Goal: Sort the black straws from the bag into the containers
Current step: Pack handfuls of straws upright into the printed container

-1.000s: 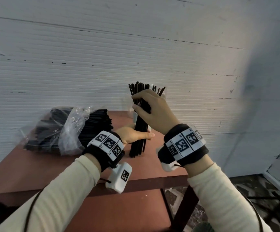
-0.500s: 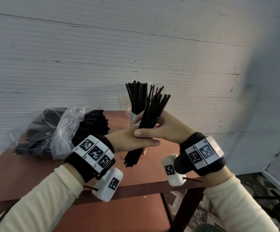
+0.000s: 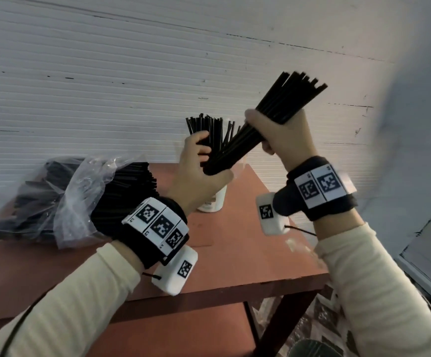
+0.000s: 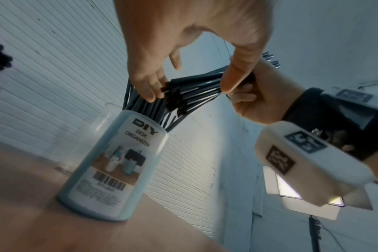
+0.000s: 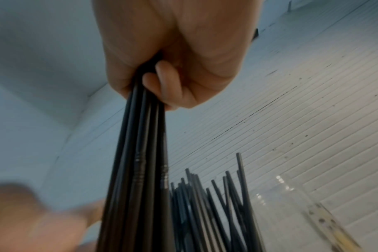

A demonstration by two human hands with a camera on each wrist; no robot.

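While the right hand (image 3: 277,136) clamps a tilted bundle of black straws (image 3: 255,126) in a closed fist, the left hand (image 3: 196,171) curls its fingers round the bundle's lower end, seen from the head. Behind the left hand stands a white container (image 3: 213,202) full of straws; left of that wrist lies the plastic bag (image 3: 77,194) of straws on the brown table (image 3: 235,253).

From the left wrist, thumb and fingers (image 4: 149,88) pinch the straw ends just above the DIY Desk Organizer container (image 4: 110,170).

From the right wrist, the fist (image 5: 173,59) wraps the straws (image 5: 138,162); a clear container (image 5: 291,213) stands beyond, blurred.
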